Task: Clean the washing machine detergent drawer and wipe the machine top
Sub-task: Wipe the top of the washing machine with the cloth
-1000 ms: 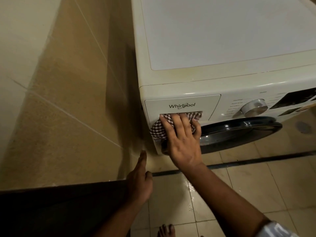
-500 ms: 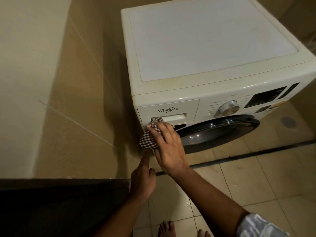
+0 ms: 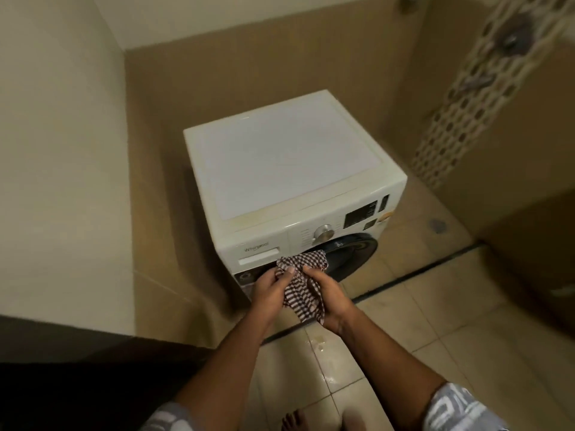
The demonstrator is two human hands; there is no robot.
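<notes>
Where the dark ledge (image 3: 62,384) runs off to the left of the left hand (image 3: 270,289), a pale wall (image 3: 62,150) rises above it. That left hand is curled round the left side of the checked cloth (image 3: 306,298), with its thumb on top of the fabric. Just beyond its knuckles, a little to their left and apart from them, sits the detergent drawer (image 3: 258,251), pushed in flush with the front of the washing machine (image 3: 264,234). The cloth hangs bunched between the two hands. Its upper fold lifts toward the dark round door (image 3: 354,250) and its lower corner droops by the right wrist. The right hand (image 3: 329,301) grips the cloth's other side with its fingers wrapped over it, so both hands are clamped on the same cloth, close together. Farther beyond both hands lies the machine top (image 3: 286,163), white and flat. Beyond the right hand and to its right are the round dial (image 3: 323,232) and the dark display (image 3: 361,214). Below the right wrist a wet patch (image 3: 317,340) shines on the floor tiles (image 3: 420,321). Far to the right a perforated panel (image 3: 460,113) stands against the wall.
</notes>
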